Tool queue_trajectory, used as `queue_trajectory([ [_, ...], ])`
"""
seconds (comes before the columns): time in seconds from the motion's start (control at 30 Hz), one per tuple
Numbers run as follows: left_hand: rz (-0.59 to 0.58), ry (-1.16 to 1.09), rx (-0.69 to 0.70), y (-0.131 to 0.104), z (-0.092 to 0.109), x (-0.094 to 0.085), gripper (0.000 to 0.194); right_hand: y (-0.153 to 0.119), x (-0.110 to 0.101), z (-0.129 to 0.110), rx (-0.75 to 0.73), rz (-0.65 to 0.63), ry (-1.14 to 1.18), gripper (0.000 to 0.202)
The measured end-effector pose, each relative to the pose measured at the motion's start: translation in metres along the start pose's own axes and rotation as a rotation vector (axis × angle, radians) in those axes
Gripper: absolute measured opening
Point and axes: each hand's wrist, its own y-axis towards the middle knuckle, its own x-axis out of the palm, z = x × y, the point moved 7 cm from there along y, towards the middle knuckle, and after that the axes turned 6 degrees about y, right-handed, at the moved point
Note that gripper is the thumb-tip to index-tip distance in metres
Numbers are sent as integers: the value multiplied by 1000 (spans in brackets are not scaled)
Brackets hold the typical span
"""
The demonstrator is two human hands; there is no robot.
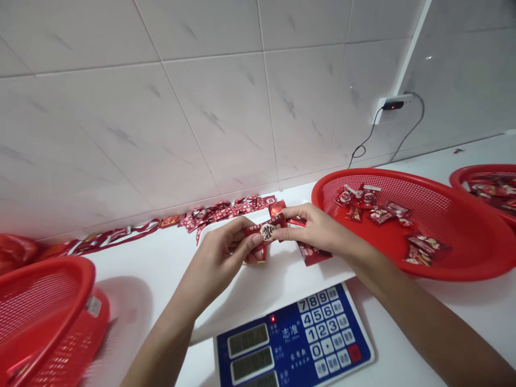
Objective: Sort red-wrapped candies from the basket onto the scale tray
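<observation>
Both hands meet over the white tray (pixel 242 295) of a weighing scale. A small red packet (pixel 264 231) with a cream round emblem is pinched between them. My left hand (pixel 226 244) grips its left end, fingers curled, with a gold-edged red piece partly visible below them. My right hand (pixel 308 228) pinches its right end between thumb and fingers. More red packets (pixel 312 253) lie on the tray under and beside my right hand, partly covered by it. The scale's blue panel (pixel 290 338) with number keys and displays faces me in front of the tray.
At the right, a large red basket (pixel 475 236) holds several packets, with another red basket (pixel 459 174) beyond. Red baskets (pixel 86 274) stand at the left. Packets (pixel 217 212) line the tiled wall, which bears a socket (pixel 379 110) with cables.
</observation>
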Motion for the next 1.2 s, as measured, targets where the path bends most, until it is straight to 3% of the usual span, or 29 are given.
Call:
queue_trajectory([
  [0.27,169,277,-41,1,-3,-24,30,-2,-16,5,142,111,-97,18],
  [0.37,144,317,-75,3,-9,-26,32,-6,-22,2,183,125,-15,23],
  [0.5,110,379,-86,4,-14,-24,31,-8,-21,-5,128,119,38,27],
  [0.6,157,474,-86,1,-10,-28,31,-9,-16,2,190,101,57,40],
  [0.7,202,375,-37,-1,-1,-25,35,-11,-6,7,257,62,71,39],
  [0.8,131,192,7,-1,5,-11,40,-13,4,6,262,7,21,26],
  [0.87,107,193,37,-2,9,-5,30,-14,9,6,269,-25,-36,23],
  [0.97,124,193,40,-3,9,-7,18,-13,11,6,265,-17,-46,21],
  [1.2,139,-39,-19,-1,-2,-12,23,-8,2,-4,140,-68,-37,23],
])
